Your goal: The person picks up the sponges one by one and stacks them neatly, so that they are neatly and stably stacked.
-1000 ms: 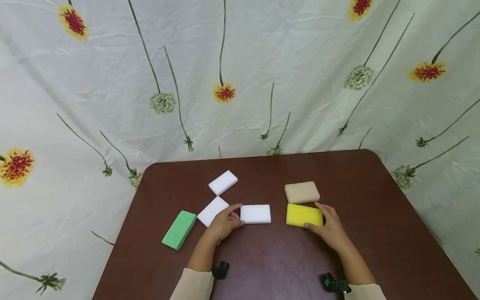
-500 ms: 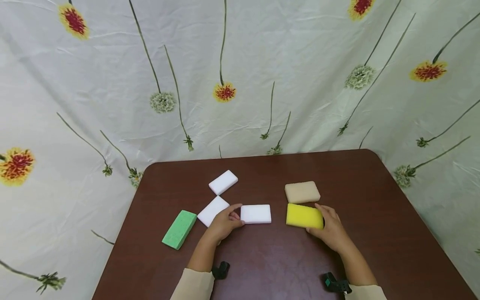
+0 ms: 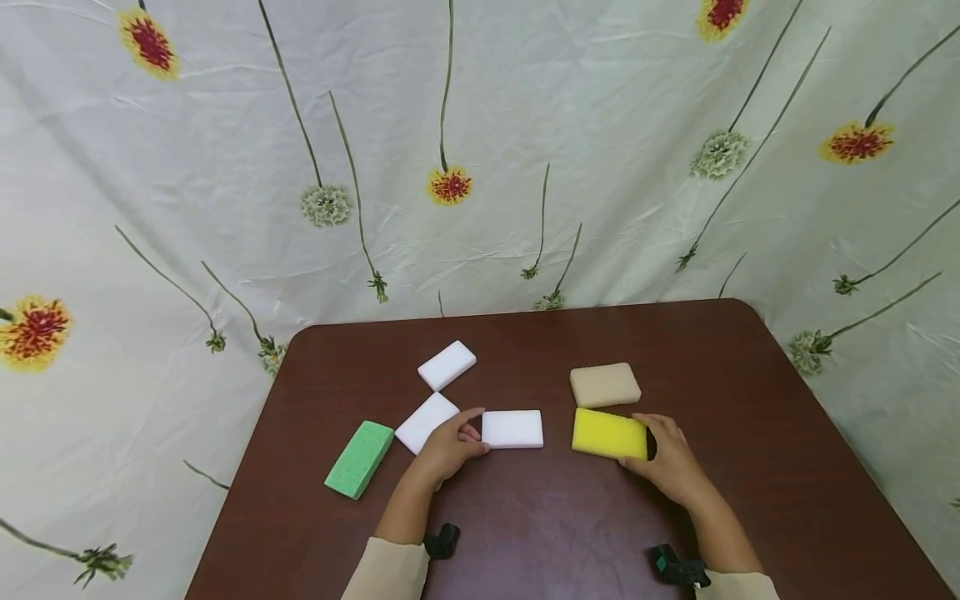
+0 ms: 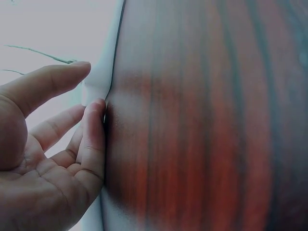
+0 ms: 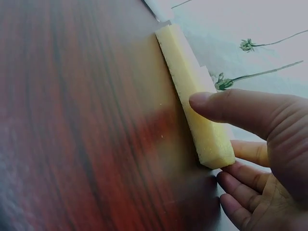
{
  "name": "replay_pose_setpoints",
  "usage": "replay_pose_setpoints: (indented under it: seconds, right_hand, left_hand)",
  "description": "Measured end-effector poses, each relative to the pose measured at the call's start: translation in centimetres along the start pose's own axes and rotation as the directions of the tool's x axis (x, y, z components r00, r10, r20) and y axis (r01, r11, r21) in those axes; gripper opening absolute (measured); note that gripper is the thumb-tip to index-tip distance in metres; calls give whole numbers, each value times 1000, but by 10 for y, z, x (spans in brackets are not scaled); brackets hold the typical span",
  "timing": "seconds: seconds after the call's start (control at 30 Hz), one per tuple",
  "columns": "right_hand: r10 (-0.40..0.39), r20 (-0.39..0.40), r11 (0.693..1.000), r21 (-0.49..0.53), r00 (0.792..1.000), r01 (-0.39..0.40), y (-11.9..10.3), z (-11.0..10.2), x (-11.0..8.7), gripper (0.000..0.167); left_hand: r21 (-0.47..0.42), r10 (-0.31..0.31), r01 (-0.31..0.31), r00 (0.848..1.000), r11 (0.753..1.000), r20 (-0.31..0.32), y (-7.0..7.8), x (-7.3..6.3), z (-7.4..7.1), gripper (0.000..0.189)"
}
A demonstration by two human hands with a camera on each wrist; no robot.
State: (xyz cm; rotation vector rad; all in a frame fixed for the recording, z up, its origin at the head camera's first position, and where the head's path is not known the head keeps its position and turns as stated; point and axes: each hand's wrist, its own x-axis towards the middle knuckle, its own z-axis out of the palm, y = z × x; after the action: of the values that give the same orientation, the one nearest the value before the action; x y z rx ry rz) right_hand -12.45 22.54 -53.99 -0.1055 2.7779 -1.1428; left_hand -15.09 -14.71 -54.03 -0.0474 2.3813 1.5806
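Left hand [image 3: 446, 454], grip slack and parted, white sponge [image 3: 513, 429] at its fingertips, green sponge [image 3: 360, 460] farther left, right hand [image 3: 671, 465], grip loosely spread about a yellow sponge's [image 3: 606, 432] near end, beige sponge [image 3: 605, 385] just beyond.

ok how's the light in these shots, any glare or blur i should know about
Head view: fairly even light, soft sheen on the near part of the table; left wrist view: flowered cloth washed out nearly white, the table's grain blurry; right wrist view: yellow sponge pale, with a faint reflection on the table.
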Motion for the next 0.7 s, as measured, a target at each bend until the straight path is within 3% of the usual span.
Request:
replay_pose_setpoints:
  seconds: [0.7]
  right_hand:
    - [-23,2,999,38,1000,23,-10,6,2,80]
  left_hand:
    - [-5,10,-10,1000,1000,-1,-1,1,-1,63]
